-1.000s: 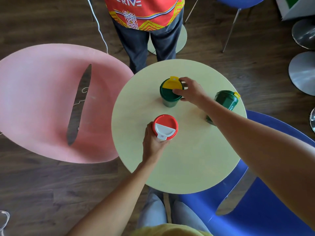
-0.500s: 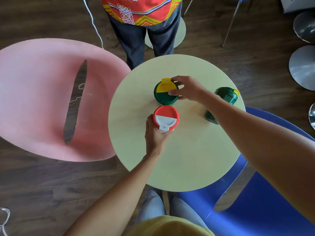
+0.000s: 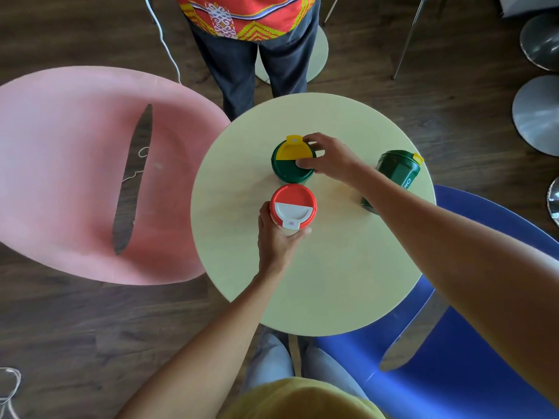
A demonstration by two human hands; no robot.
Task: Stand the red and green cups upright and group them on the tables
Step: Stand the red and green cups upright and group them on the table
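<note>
A red cup (image 3: 292,204) with a red and white lid stands upright near the middle of the round pale table (image 3: 332,282). My left hand (image 3: 276,240) is wrapped around its near side. Just behind it stands an upright green cup (image 3: 290,163) with a yellow and green lid, almost touching the red one. My right hand (image 3: 329,157) grips that green cup's right rim. A second green cup (image 3: 396,170) lies tilted on its side at the table's right edge, partly hidden by my right forearm.
A pink chair (image 3: 75,176) stands left of the table and a blue chair (image 3: 469,358) at the right front. A person in a red patterned shirt and dark trousers (image 3: 251,55) stands just beyond the table. Metal table bases (image 3: 535,116) sit at the far right.
My right hand has slid the upright green cup left and nearer, beside the red cup. My left hand has kept hold of the red cup. The tilted green cup has stayed put.
</note>
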